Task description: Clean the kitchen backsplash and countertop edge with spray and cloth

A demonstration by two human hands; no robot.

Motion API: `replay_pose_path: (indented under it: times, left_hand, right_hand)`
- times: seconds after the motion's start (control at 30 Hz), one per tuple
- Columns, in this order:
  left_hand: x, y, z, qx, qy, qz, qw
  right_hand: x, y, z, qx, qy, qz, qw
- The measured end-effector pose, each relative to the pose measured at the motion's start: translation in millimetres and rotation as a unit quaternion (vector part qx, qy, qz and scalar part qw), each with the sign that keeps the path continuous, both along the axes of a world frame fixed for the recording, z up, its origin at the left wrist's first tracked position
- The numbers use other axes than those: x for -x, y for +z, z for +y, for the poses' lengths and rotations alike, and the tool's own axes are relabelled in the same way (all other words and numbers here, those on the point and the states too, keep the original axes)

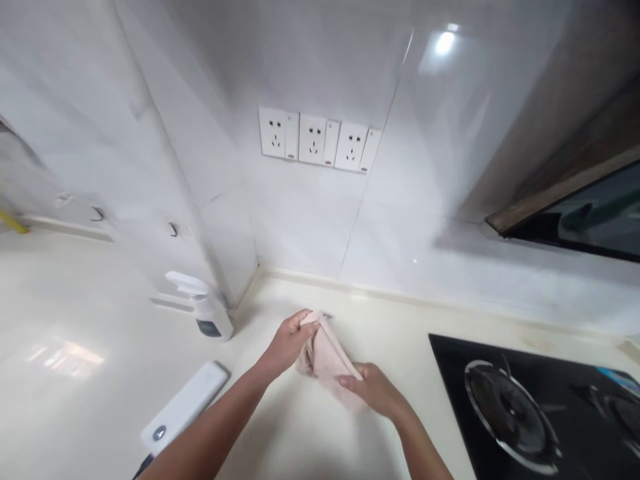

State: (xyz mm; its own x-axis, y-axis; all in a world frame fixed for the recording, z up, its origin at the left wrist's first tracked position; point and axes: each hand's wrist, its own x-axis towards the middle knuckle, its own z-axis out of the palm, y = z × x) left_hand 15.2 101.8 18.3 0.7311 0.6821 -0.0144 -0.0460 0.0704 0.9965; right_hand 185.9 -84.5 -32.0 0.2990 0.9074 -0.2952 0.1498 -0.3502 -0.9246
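Observation:
A pale pink cloth (330,360) is stretched between my two hands above the cream countertop (300,440). My left hand (295,337) pinches its upper left corner, thumb on top. Lower and to the right, my right hand (367,387) grips the other end of the folded edge. Part of the cloth hangs down below and is blurred, with a darker, crumpled bit near the left fingers. A small dark thing shows just behind the cloth's top corner, too little of it to name.
A white spray bottle (210,313) stands by the wall corner on the left. Nearer lies a long white device (185,403) with a round button. A black gas stove (450,380) is on the right. Three wall sockets (313,140) and several hooks (173,230) are on the tiles.

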Motion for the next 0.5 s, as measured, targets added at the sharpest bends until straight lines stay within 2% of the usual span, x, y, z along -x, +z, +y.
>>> replay_pose_path:
  times: [0.07,0.13,0.2,0.3,0.4,0.5]
  left_hand:
    - [-1,16.6,9,-0.057,0.019,0.009,0.998]
    - [-4,32.1,20,-0.101,0.064,-0.003,0.993]
    - [-12,45.5,28,-0.116,0.107,-0.035,0.987]
    - [-31,56.2,32,-0.084,0.111,-0.056,0.989]
    - [-50,48.0,31,-0.033,0.092,-0.037,0.995]
    - [-56,17.4,39,-0.066,0.080,-0.007,0.995]
  right_hand:
    - [-8,13.4,2,-0.041,-0.005,-0.071,0.997]
    - [-18,36.9,7,-0.125,-0.022,-0.086,0.988]
    - [-23,64.4,17,-0.194,-0.033,-0.012,0.980]
    - [-20,99.8,43,-0.252,-0.075,0.139,0.955]
    - [-18,125.6,73,-0.283,-0.111,0.191,0.933]
    - [-29,150.5,94,-0.311,-0.087,0.237,0.916]
